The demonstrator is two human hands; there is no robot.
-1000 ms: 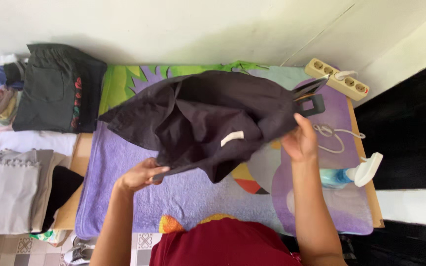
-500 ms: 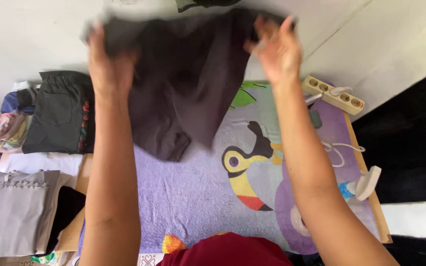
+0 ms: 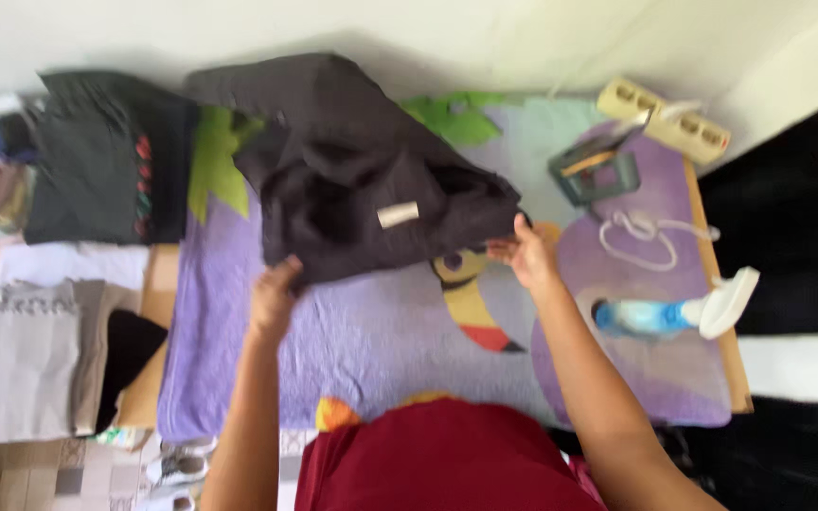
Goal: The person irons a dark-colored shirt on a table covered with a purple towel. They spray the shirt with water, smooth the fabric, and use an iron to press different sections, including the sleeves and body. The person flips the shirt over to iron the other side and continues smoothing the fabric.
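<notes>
On purple towel (image 3: 362, 350): dark garment (image 3: 352, 180) w/ both hands; iron (image 3: 596, 170), spray bottle (image 3: 674, 312) nearby.

One dark garment (image 3: 352, 180), one iron (image 3: 595, 170), one spray bottle (image 3: 674, 312), two hands.

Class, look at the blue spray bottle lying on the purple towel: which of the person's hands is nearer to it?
Right. The right hand grips the dark garment just left of the spray bottle; the left hand holds the garment's opposite edge, much farther away.
</notes>
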